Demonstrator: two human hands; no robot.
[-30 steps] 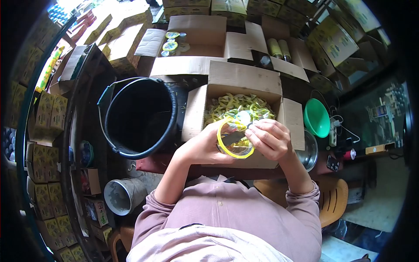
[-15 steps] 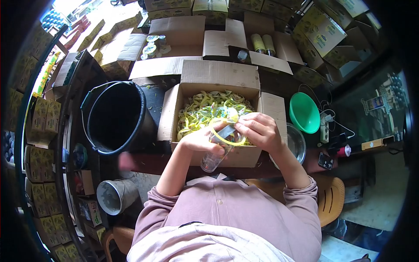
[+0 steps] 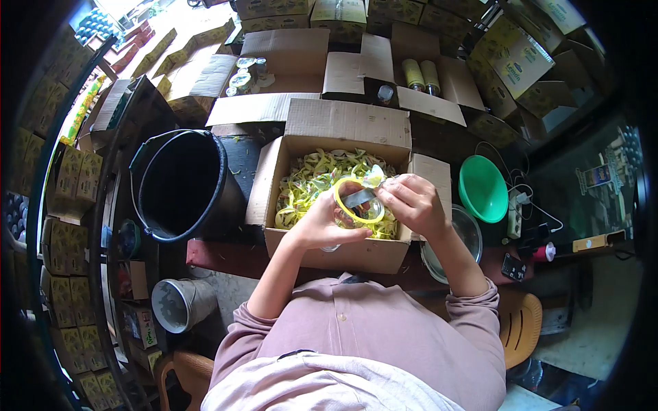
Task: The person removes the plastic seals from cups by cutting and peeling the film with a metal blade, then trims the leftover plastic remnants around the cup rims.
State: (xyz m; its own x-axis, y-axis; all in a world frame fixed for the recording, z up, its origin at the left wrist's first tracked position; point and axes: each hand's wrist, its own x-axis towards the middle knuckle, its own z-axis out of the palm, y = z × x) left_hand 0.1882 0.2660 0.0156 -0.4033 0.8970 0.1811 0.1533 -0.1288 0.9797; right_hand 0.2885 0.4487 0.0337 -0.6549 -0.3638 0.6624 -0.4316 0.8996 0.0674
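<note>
My left hand [image 3: 321, 222] is wrapped round a clear plastic cup [image 3: 363, 217] with a yellow rim, its mouth tilted up toward me. My right hand [image 3: 415, 200] is closed at the cup's far right edge, its fingertips pinching a flat grey blade [image 3: 358, 198] that reaches across the mouth. The handle, if there is one, is hidden in the fingers. A pale yellow-and-white film scrap [image 3: 374, 176] sticks up beside those fingertips. Under both hands stands an open cardboard box [image 3: 343, 253], filled with yellow-green strips [image 3: 301, 188].
A black bucket [image 3: 223, 198] stands left of the box, a grey pail [image 3: 179, 305] below it. To the right are a green bowl [image 3: 483, 188], a clear basin [image 3: 469, 240] and a power strip [image 3: 514, 216]. Open cartons [image 3: 284, 51] with cups and bottles line the back.
The cup has tipped so its mouth faces me more, and its base is now mostly behind my left hand. My right hand has shifted slightly right. The view has shifted slightly.
</note>
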